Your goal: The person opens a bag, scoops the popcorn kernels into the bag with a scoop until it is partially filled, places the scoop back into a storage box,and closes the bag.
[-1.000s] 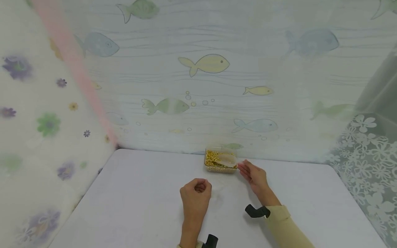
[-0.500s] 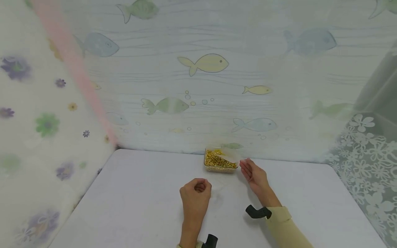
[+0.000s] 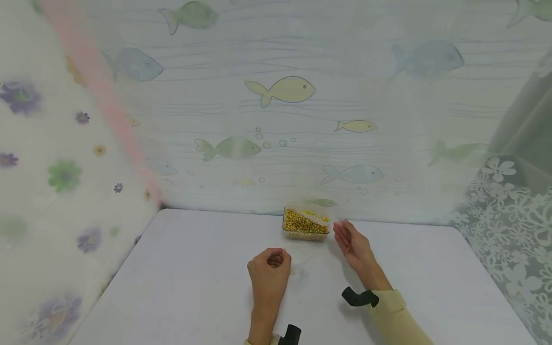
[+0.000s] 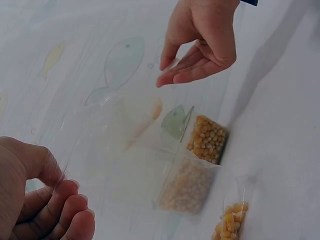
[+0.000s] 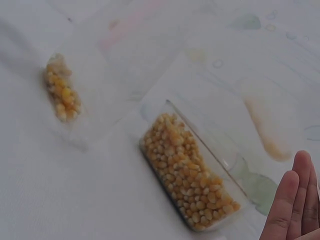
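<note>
My left hand [image 3: 269,270] pinches thin clear plastic between thumb and fingers. In the left wrist view this plastic seems to belong to a clear bag, with yellow corn kernels [image 4: 231,220] gathered in its lower end. The right hand [image 3: 354,247] is raised at the right of a clear box [image 3: 305,236] filled with corn kernels [image 3: 299,222]. Its thumb and fingertips pinch a small whitish bit of clear plastic [image 4: 172,64]. A pale translucent strip [image 3: 316,218] crosses the box's top; its outline and link to the right hand are unclear.
The box stands on a white table [image 3: 194,268] near its back edge, close to a fish-patterned wall covering [image 3: 276,158]. A flower-printed wall [image 3: 51,201] lies left, and a sheer floral curtain [image 3: 513,239] hangs right.
The pale translucent shape over the box has narrowed from a broad oval to a thin strip, uncovering more kernels. Both hands stay almost in place.
</note>
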`<move>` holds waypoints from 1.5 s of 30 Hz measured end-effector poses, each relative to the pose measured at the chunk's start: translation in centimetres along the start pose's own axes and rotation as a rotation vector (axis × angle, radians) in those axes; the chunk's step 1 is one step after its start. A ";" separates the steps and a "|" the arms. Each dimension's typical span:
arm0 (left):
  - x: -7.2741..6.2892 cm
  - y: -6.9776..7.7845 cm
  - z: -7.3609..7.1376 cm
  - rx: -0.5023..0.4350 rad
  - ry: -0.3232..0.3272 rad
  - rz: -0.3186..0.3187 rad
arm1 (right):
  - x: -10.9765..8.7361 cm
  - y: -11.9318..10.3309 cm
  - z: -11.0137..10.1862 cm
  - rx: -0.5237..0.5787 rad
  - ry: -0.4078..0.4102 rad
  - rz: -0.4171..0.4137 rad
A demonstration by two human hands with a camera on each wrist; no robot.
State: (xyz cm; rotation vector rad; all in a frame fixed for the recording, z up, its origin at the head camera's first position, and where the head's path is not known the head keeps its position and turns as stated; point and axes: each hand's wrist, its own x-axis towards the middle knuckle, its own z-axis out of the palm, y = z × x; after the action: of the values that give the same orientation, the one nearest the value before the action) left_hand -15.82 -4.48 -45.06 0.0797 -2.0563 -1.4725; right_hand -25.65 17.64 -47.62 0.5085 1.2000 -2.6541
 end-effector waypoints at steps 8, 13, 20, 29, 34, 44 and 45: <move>0.0 0.0 -0.3 -0.007 0.012 0.004 | -0.4 -0.4 0.3 0.046 -0.028 0.003; 0.0 0.1 -0.3 -0.025 -0.005 -0.014 | -1.3 -0.7 0.5 0.039 -0.030 -0.007; -0.1 0.2 -0.1 -0.008 0.004 0.008 | -2.8 -1.3 0.7 0.010 -0.026 -0.024; -0.2 0.4 0.0 -0.004 0.007 0.003 | -5.0 -1.7 0.7 -0.081 -0.063 -0.043; -0.1 0.5 0.0 0.000 0.001 -0.003 | -6.3 -2.0 0.6 -0.142 -0.064 -0.049; 0.0 0.6 -0.1 0.010 0.008 0.025 | -8.1 -1.4 -0.3 -0.191 -0.083 -0.022; 0.0 0.6 -0.1 0.012 0.011 0.028 | -8.1 -1.3 -0.4 -0.198 -0.091 -0.019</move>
State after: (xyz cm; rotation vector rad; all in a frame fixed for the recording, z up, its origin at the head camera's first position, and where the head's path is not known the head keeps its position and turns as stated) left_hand -15.60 -4.34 -44.51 0.0634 -2.0491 -1.4403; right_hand -18.45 18.97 -43.87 0.3411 1.4247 -2.5069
